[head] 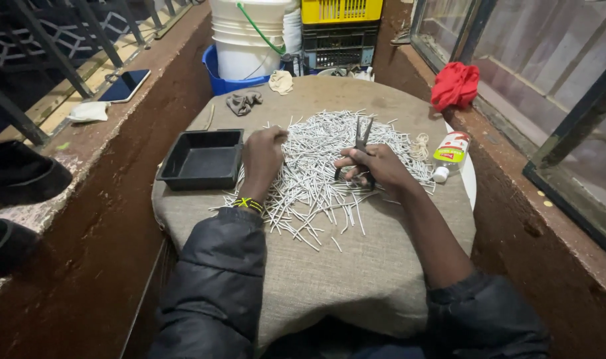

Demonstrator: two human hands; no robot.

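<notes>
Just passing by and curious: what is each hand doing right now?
Left hand: closed, resting on the pile of thin white sticks.
Right hand: closed on the handles of the scissors, blades pointing away.

Labelled glue bottle (450, 154) on table; dark phone (124, 86) on ledge.

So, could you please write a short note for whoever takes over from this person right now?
Left hand: closed on a few of the thin white sticks at the pile's left edge.
Right hand: holds the scissors, blades up and slightly apart.
The sticks lie spread over the burlap-covered table.
Black tray, left of the pile, is empty.
Glue bottle lies on the right.
Done: nothing in the tray yet; the whole pile remains.
</notes>
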